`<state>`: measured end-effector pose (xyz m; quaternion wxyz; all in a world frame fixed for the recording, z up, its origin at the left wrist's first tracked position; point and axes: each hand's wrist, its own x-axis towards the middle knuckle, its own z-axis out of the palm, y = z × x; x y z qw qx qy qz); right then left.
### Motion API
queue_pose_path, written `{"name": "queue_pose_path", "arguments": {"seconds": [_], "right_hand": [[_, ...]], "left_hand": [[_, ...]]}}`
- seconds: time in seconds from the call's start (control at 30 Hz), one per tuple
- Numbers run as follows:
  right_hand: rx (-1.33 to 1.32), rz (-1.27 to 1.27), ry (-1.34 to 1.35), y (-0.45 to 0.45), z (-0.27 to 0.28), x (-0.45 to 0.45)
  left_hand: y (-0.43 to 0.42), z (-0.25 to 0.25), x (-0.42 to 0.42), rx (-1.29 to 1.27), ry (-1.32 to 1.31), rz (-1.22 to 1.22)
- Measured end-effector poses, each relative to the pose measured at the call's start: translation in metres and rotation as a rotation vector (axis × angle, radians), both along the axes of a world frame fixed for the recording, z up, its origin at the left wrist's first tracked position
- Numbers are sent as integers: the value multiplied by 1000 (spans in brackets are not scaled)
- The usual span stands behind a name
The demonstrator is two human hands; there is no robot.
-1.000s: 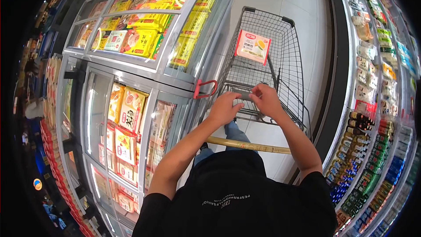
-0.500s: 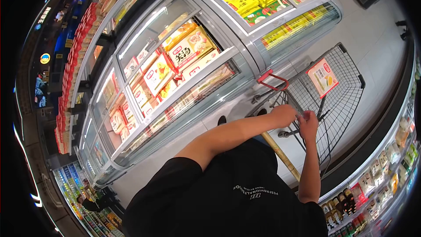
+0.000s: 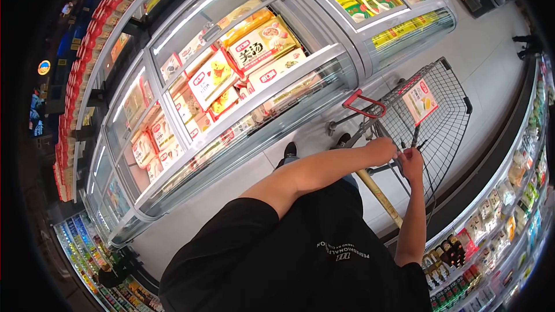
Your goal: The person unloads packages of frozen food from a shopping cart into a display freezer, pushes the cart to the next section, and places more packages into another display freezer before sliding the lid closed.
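My left hand [image 3: 382, 151] and my right hand [image 3: 411, 163] meet above the near end of a wire shopping cart [image 3: 450, 101]. Fingertips of both are pinched close together; whatever is between them is too small to make out. Inside the cart's basket lies a pale pink packet with red edges [image 3: 420, 103]. The cart's yellowish handle bar [image 3: 379, 197] runs below my hands, close to my black shirt. A red loop [image 3: 364, 104] sits at the cart's left side, beside the freezer.
A glass-topped freezer [image 3: 312, 104] with packaged food, including a white and yellow packet [image 3: 261, 45], stands left of the cart. Shelves of goods [image 3: 498, 208] line the lower right. A person [image 3: 118, 270] is at the lower left. Dark feet [image 3: 527, 45] show far right.
The view has turned, so the freezer fills more of the left and centre and the cart lies further right. My hands, apart a second ago, have come together at the fingertips.
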<state>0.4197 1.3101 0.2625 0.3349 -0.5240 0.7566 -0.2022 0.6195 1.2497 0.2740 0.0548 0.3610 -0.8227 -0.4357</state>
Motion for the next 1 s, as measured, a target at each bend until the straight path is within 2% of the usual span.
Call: {"name": "queue_pose_path", "arguments": {"seconds": [0.07,0.23,0.3,0.33,0.4,0.43,0.5,0.57,0.7,0.83,1.0], "right_hand": [[157,11,-113,8,11,12],[318,42,-342,42,28,39],[366,131,-256,58,36,56],[391,174,-210,67,45,65],[340,210,-174,80,52,87],[316,228,-185,84,48,96],[281,235,-193,100,45,113],[258,241,-174,110,44,135],[241,220,-149,140,51,167],[202,228,-127,156,55,193],[160,268,-68,180,58,224]], "left_hand": [[9,-25,14,-47,44,-82],[48,-15,62,-142,117,-19],[64,-15,79,-204,131,45],[66,-2,90,-196,59,-3],[68,24,112,-180,-80,-115],[72,27,124,-235,-49,-114],[86,10,136,-251,-19,-14],[93,13,158,-243,-25,-46],[112,-12,184,-345,-9,-157],[120,4,205,-324,-80,-245],[142,9,235,-299,-102,-230]]}}
